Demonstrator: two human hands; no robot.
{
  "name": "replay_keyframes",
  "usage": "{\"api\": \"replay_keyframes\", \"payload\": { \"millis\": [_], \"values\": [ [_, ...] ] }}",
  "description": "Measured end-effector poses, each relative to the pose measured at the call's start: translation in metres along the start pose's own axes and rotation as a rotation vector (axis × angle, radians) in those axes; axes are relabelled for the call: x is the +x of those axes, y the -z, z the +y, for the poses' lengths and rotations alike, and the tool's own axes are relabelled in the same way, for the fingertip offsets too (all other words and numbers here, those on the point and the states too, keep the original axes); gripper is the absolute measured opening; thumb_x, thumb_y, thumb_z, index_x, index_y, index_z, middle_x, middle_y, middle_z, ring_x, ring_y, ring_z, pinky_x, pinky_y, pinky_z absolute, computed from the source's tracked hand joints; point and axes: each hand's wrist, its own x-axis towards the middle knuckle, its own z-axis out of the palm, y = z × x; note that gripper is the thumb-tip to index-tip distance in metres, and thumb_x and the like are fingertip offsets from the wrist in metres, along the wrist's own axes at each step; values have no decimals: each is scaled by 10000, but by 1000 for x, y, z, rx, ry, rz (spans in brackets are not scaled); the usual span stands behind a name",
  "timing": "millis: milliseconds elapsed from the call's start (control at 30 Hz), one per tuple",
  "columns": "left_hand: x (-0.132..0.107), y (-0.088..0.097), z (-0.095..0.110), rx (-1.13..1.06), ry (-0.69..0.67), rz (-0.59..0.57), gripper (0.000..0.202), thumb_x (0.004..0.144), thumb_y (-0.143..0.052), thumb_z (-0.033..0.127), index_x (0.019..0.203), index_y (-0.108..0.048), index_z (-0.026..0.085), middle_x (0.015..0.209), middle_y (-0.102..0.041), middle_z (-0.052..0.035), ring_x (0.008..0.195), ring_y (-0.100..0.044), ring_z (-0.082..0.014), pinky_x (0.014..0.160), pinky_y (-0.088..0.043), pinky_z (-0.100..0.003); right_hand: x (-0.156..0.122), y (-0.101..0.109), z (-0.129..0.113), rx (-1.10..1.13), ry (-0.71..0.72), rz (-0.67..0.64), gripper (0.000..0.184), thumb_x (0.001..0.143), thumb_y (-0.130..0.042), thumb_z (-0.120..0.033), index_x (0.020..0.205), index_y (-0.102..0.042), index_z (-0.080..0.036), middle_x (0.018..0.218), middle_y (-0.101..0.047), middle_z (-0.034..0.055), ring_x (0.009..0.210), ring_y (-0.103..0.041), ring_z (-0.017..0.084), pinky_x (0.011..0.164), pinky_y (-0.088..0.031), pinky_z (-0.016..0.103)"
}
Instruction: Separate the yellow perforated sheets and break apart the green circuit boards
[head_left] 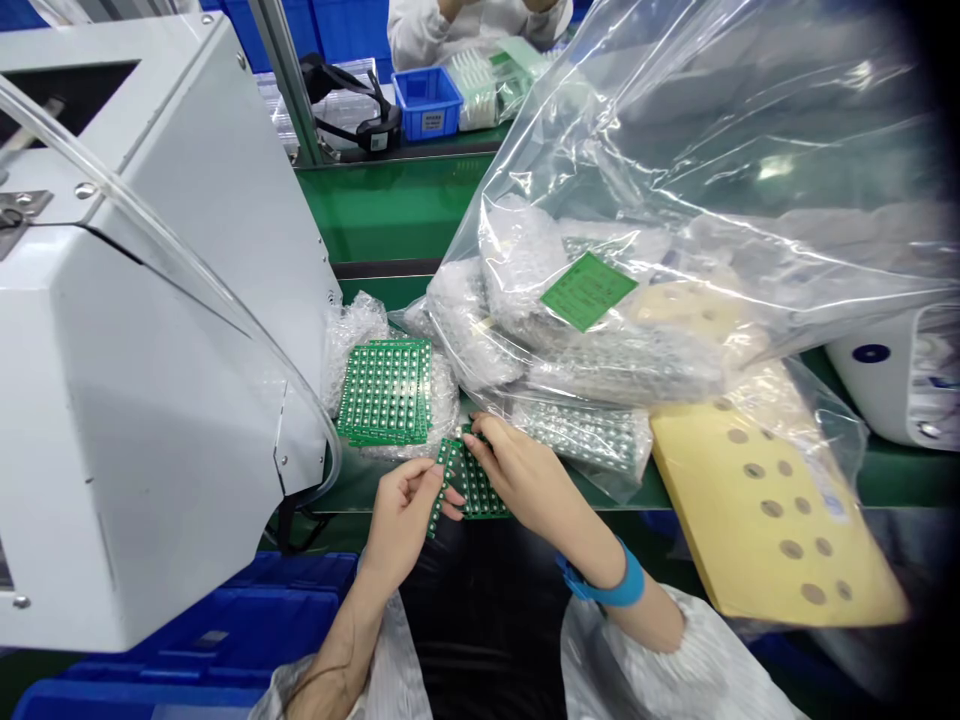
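Note:
Between the thumb and fingers of my left hand [405, 512] is a narrow green circuit board strip [444, 484], tilted, with a row of pale pads. My right hand [517, 465], wearing a blue wrist strap [611, 585], pinches the upper edge of a wider green circuit board panel [480, 488] just right of the strip. The right fingertips partly cover the panel's top, and I cannot tell whether strip and panel still join. Beyond my left hand, a stack of green circuit board panels [386, 390] lies on bubble wrap [446, 400].
A large clear plastic bag [675, 180] holds bubble-wrapped boards and a green label [589, 290]. A yellow padded envelope [772, 520] overhangs the bench edge at right. A white machine [172, 400] fills the left. Blue bins [202, 620] stand below; another person's sleeves [420, 30] show across the bench.

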Motion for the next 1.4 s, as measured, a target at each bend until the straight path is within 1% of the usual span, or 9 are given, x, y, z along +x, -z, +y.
{"api": "replay_keyframes", "payload": {
  "millis": [267,500,767,900,1100,1167,1267,1333,1400],
  "values": [
    [0,1,-2,-13,-8,-2,267,887,-548,375,796,-597,129,664,-702,-36,518,-644,-128,575,-504,-225,-1,1,-1,33,2,3,206,1006,-344,-313,1039,-488,-170,1161,-626,118,1012,-638,251,769,-501,341],
    [1,0,-1,-16,-6,8,259,882,-552,367,808,-605,124,663,-703,-39,510,-641,-129,566,-504,-229,-1,1,-1,55,14,-16,239,1011,-324,-313,955,-514,-181,1114,-649,117,1016,-638,243,774,-499,332],
    [0,0,2,-16,-2,6,253,877,-553,365,795,-602,131,648,-701,-33,509,-642,-129,571,-509,-228,0,3,-2,76,-60,-34,223,1010,-331,-324,977,-497,-178,1090,-642,114,997,-637,244,779,-497,341],
    [0,0,3,-13,-5,7,268,879,-552,377,781,-600,133,654,-704,-37,513,-646,-131,566,-502,-227,0,3,-2,70,-57,-34,220,1010,-326,-312,956,-493,-179,1062,-640,115,992,-634,246,772,-493,343],
    [-1,1,6,-36,18,15,283,868,-573,409,811,-595,132,645,-700,-35,528,-658,-142,574,-502,-233,0,1,0,122,-70,-35,235,1014,-303,-303,943,-489,-179,958,-638,97,888,-636,229,744,-481,343],
    [-2,1,8,-45,30,11,289,867,-575,414,812,-596,130,645,-697,-32,529,-659,-141,576,-502,-233,0,1,1,158,-71,-31,241,1011,-312,-310,952,-502,-173,962,-633,102,883,-627,232,749,-479,355],
    [-3,2,15,-50,23,-5,294,875,-570,413,797,-601,131,650,-695,-31,538,-658,-138,592,-505,-236,0,7,-1,348,-99,-17,254,997,-359,-351,1006,-548,-181,930,-638,77,821,-617,206,742,-484,351],
    [-4,3,23,-49,15,-15,298,880,-565,413,789,-602,132,651,-694,-33,546,-658,-139,601,-510,-241,2,13,-5,638,-183,-22,301,981,-383,-418,1073,-567,-198,876,-639,50,672,-588,158,631,-495,310],
    [-4,3,33,-52,11,-21,301,877,-567,422,798,-600,134,651,-695,-36,545,-657,-143,596,-512,-244,7,20,-11,967,-278,-38,366,943,-432,-494,1114,-573,-203,864,-639,39,554,-534,117,502,-472,265]
  ]
}}
